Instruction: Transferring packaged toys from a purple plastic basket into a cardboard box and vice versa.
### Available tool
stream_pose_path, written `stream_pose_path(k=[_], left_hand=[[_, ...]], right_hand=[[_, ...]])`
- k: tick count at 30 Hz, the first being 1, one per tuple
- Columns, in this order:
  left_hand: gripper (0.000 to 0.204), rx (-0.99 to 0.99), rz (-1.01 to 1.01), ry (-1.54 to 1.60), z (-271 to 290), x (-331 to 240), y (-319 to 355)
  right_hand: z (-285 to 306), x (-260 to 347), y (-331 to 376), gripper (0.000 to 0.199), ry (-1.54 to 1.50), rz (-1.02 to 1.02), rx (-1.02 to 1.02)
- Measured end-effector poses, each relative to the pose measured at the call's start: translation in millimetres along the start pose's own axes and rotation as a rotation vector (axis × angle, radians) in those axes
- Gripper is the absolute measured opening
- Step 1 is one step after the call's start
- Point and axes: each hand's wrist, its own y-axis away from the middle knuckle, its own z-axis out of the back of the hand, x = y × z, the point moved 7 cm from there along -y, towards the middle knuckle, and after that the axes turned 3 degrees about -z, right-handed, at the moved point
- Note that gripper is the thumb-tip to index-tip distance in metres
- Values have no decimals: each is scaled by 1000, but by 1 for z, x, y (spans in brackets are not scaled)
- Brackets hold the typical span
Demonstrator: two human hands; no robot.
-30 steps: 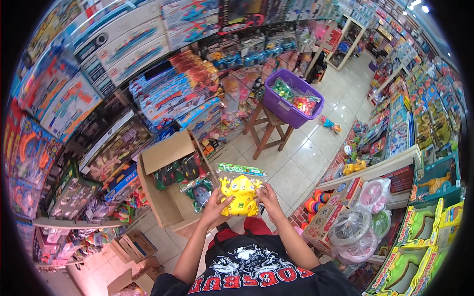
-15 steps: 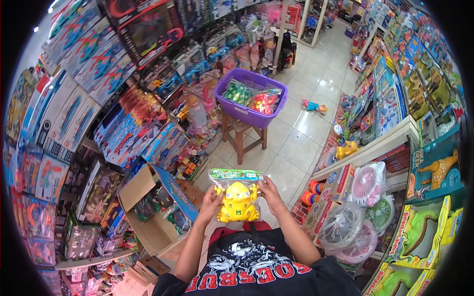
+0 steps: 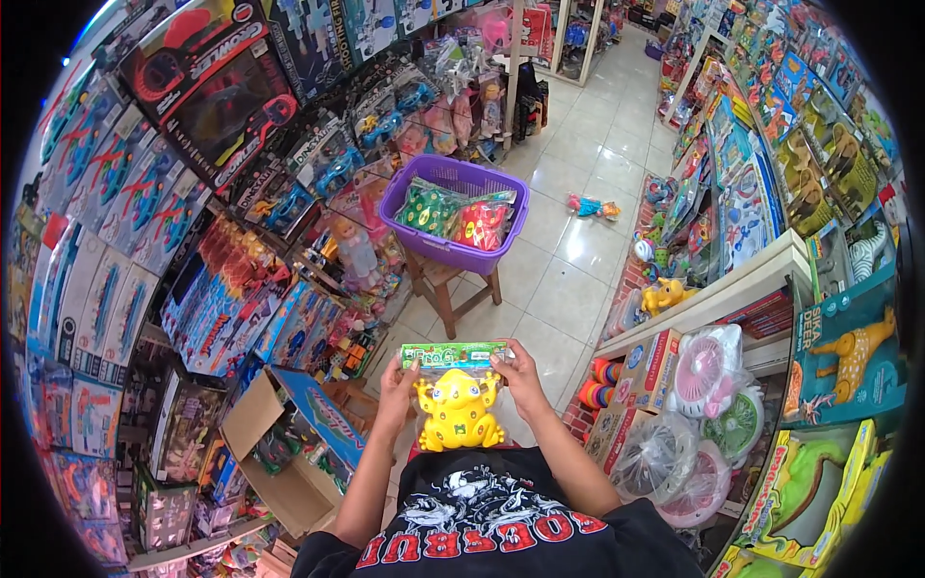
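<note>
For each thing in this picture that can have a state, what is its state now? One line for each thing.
Yellow frog toy: in a clear bag with a green header card, held up in both hands.
Left hand: closed on the card's left end.
Right hand: closed on the card's right end.
Purple basket: on a wooden stool, holding bagged toys.
Cardboard box: open, flaps up, on the floor.

Clear bag with yellow plastic frog toy [image 3: 459, 409] and green card header at lower centre of frame, pinched at header's two ends. Large black-and-red flat toy box [image 3: 207, 87] at upper left. Rows of blue blister cards along left edge. Open brown cardboard carton [image 3: 279, 462] at lower left. Green and red packets [image 3: 453, 214] inside purple basket, upper centre. Teal window box with yellow toy animal [image 3: 853, 347] at right edge.
</note>
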Motion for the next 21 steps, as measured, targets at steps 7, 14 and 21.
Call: stream_pose_path(k=[7,14,21], left_hand=[[17,14,-24,16,1,-20,-87],[36,109,63,87,8,-2,-183],[81,416,171,-100,-15,-26,-224]], right_hand=[[-19,19,-44,67,133,-154,89],[-10,26,-130,54,246,-2,-33],[-4,46,-184,38,103,4,-264]])
